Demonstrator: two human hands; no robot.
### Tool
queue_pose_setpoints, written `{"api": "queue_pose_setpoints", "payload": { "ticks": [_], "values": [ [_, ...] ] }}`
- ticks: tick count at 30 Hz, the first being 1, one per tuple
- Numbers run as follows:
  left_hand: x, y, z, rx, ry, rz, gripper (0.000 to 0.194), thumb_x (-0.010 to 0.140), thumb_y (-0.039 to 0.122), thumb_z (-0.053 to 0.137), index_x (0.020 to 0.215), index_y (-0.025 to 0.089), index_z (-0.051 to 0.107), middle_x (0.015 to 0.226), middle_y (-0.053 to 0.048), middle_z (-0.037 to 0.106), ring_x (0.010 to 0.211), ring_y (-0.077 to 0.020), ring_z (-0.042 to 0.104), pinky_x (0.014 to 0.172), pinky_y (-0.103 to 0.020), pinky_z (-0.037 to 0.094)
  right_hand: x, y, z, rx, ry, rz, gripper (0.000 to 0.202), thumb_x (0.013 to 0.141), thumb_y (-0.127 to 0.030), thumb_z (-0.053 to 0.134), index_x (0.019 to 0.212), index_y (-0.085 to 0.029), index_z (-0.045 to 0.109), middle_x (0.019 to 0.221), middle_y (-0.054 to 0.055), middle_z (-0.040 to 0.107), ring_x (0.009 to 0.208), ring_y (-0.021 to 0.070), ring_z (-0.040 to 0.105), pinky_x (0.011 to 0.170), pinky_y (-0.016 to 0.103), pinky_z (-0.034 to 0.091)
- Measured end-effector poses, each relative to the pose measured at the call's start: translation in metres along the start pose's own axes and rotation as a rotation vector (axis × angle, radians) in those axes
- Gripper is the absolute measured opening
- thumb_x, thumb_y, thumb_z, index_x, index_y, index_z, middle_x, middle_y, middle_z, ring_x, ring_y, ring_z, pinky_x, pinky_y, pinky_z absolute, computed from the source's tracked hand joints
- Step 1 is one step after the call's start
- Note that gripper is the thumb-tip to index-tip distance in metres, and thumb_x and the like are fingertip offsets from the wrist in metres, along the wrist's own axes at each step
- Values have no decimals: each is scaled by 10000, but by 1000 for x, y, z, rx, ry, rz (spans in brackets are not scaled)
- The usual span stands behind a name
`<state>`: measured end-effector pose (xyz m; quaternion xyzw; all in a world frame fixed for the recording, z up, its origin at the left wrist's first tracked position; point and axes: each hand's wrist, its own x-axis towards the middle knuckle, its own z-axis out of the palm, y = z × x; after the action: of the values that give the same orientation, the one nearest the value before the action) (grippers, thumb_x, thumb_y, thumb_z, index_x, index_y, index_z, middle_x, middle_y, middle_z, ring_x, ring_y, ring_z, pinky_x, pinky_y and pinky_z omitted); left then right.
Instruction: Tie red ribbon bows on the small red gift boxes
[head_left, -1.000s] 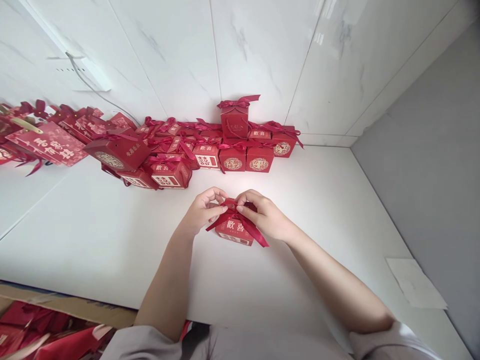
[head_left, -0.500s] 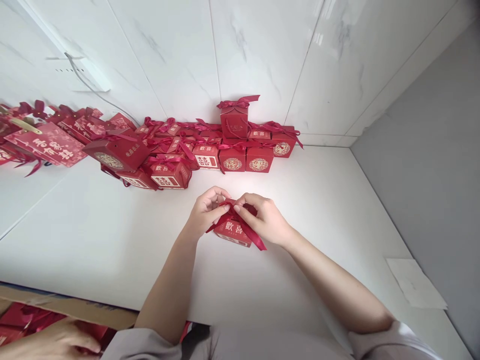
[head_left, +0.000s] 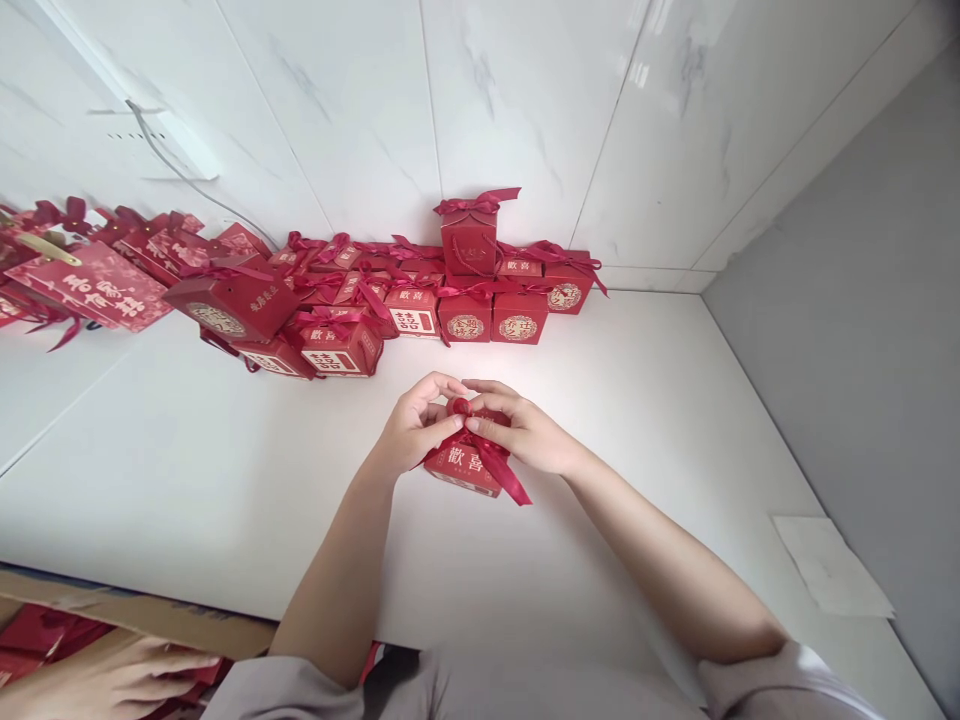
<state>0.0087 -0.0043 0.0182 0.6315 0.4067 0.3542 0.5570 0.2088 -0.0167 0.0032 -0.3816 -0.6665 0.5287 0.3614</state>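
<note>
A small red gift box (head_left: 459, 470) with pale characters stands on the white table in front of me. On its top is a dark red ribbon (head_left: 504, 474), bunched into a knot or bow, with one tail hanging down over the right front. My left hand (head_left: 421, 420) pinches the ribbon from the left, thumb and fingers close together. From the right, my right hand (head_left: 525, 430) pinches it too, its thumb almost meeting the left thumb. The fingers hide part of the knot and the box's top.
Red gift boxes (head_left: 465, 318) with ribbons line the wall, some stacked. Red gift bags (head_left: 90, 285) stand at the far left. At lower left, another person's hand (head_left: 127, 675) reaches over red boxes in a cardboard carton (head_left: 187, 625). White paper (head_left: 831, 565) lies at right.
My right hand's fingers have stretched forward over the knot, and its thumb has come level beside the left thumb. The other person's hand has shifted slightly within the carton.
</note>
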Motion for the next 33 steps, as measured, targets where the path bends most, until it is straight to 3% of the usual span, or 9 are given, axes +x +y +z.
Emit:
{"api": "queue_pose_setpoints", "payload": {
  "ticks": [5,14,20,25,33],
  "values": [
    [-1,1,-2,-8,-10,5,196,815,163,618,999,212,572,980,13,560,500,-2,432,473,-152,342,1,-2,3,95,40,-20,112,882,-329,646,853,-226,681,1266,58,590,1158,217,596,988,384,478],
    [-2,5,-11,-32,-15,-37,165,829,272,647,954,189,579,913,-1,578,488,-19,426,444,-176,331,-2,-14,5,-17,157,-66,130,893,-321,623,865,-226,706,1089,55,669,998,197,646,913,355,510],
    [-4,6,-19,-62,-85,-124,181,815,245,631,976,193,567,845,10,588,434,-19,376,404,-179,267,-2,-13,6,33,122,28,191,925,-363,555,878,-211,659,1082,48,683,884,183,670,801,337,549],
    [-5,12,-16,48,-74,-198,210,780,191,596,990,200,587,818,11,575,501,-54,452,430,-174,316,-2,-13,8,-73,140,-27,177,937,-339,540,891,-217,659,1051,50,675,922,186,649,868,350,512],
    [-7,17,-18,227,-53,-226,261,846,420,615,936,176,633,704,8,537,590,-104,474,523,-214,361,-7,-22,8,-264,280,-149,138,946,-334,543,867,-228,585,1137,75,629,1111,215,583,949,381,454]
  ]
}}
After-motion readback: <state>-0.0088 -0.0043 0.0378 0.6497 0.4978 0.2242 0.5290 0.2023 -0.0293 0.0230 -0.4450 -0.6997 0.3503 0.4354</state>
